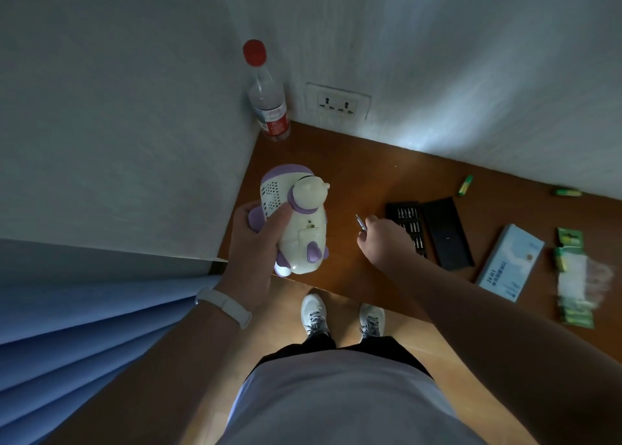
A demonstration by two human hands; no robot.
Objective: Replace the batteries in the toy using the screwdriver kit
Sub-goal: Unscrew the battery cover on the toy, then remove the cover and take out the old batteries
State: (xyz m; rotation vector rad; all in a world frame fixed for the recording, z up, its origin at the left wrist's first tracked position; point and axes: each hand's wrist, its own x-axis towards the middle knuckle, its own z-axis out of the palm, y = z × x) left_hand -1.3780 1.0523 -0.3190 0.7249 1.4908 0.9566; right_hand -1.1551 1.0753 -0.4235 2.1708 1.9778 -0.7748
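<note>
Over the left front corner of the brown wooden desk (353,175) – the white-and-purple plastic bear toy (313,242) is in the left hand (255,242). The fingers are wrapped around its body and the thumb is pressed on the perforated grille. A rectangular cover panel with a small hole above it faces the camera. The toy's near end glows white.

The right hand (383,239) hovers just right of the toy, not touching it. Its fingers are clenched on a slim silver screwdriver (359,222), tip sticking out up-left.

Just beyond that hand, on the desk: the black bit tray (409,219) of the kit, open, rows of bits visible, partly hidden by the hand. The flat black lid (446,234) lies beside it on the right.

Two loose green batteries (465,185) sit near the wall, well apart from each other. Further right are a pale blue-and-white box (510,262) and green battery packaging (569,241) – blurred, so the contents can't be read.

In the back corner stands a clear plastic bottle with a red cap (269,101), upright beside a white wall socket (337,102).
</note>
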